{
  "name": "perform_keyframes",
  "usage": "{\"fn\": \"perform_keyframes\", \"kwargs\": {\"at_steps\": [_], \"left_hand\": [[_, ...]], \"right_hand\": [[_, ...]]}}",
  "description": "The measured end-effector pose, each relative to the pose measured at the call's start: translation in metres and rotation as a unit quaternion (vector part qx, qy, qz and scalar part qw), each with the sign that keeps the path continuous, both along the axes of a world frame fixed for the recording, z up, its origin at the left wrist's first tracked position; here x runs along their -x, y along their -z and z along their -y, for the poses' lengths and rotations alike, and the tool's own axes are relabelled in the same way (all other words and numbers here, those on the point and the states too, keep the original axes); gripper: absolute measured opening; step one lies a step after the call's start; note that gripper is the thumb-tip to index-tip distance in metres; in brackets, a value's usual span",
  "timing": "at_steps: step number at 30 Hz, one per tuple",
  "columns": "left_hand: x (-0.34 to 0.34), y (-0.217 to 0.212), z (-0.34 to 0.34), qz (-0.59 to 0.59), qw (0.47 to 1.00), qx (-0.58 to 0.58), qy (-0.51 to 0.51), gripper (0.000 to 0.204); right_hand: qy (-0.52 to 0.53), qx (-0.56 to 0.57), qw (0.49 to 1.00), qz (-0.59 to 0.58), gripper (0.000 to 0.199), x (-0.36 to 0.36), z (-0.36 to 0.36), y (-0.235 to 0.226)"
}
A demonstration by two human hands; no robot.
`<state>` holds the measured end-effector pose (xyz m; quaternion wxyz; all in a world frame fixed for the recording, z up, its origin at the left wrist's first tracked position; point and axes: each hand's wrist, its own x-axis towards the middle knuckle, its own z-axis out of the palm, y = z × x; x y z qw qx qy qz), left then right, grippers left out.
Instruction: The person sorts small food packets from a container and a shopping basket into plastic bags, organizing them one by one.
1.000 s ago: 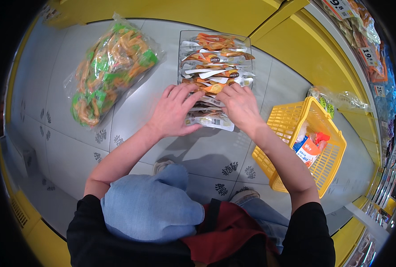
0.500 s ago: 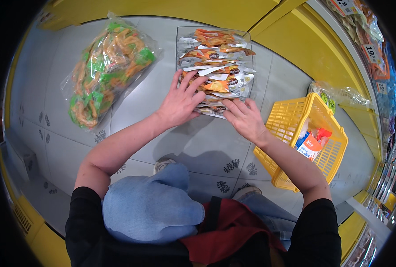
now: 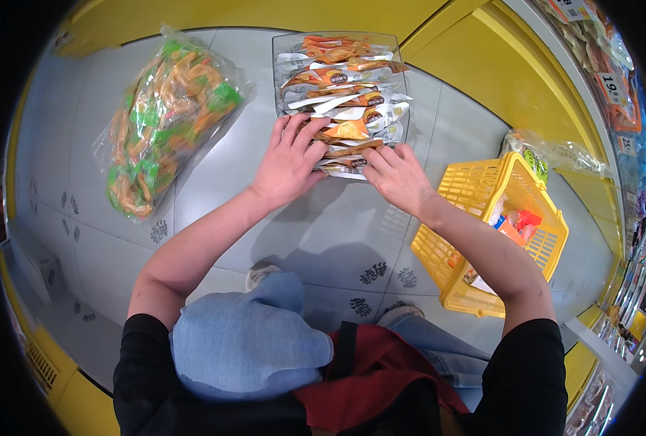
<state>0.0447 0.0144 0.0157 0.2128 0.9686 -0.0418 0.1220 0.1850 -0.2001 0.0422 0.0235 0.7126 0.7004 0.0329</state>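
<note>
A clear plastic bin [image 3: 274, 69] stands on the floor in front of me, packed with a row of upright orange-and-white snack packets [image 3: 348, 129]. My left hand [image 3: 288, 161] lies over the near left part of the row, its fingers bent around packets and its thumb against the nearest ones. At the near right end, my right hand [image 3: 399, 180] has curled fingers pinching the edge of a packet. The fingertips of both hands are partly hidden among the packets.
To the left lies a large clear bag [image 3: 170, 120] of tan and green packs. A yellow basket [image 3: 457, 190] with a few packages stands by my right forearm. Yellow cabinet fronts [image 3: 475, 80] line the far side; shelves of packaged goods [image 3: 617, 94] rise at right.
The bin and the big bag sit slightly further left in view. Both hands stay at the near packets, and the packets under them have shifted a little.
</note>
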Motion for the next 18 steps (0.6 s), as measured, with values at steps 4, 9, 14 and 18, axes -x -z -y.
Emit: {"fn": "perform_keyframes", "kwargs": {"at_steps": [4, 9, 14, 18], "left_hand": [[-0.007, 0.004, 0.0, -0.001, 0.999, -0.036, -0.009, 0.052], [-0.011, 0.001, 0.007, -0.003, 0.997, -0.078, -0.021, 0.045], [-0.014, 0.005, 0.009, 0.005, 0.999, -0.04, -0.027, 0.052], [-0.016, 0.005, 0.009, 0.015, 0.998, -0.043, -0.035, 0.051]], "right_hand": [[-0.031, -0.028, 0.999, 0.011, 0.011, -0.014, -0.003, -0.002], [-0.033, -0.067, 0.996, 0.038, 0.01, -0.022, -0.002, 0.006], [-0.035, -0.101, 0.992, 0.061, 0.006, -0.026, -0.001, 0.018], [-0.034, -0.091, 0.993, 0.063, 0.009, -0.03, 0.0, 0.019]]}}
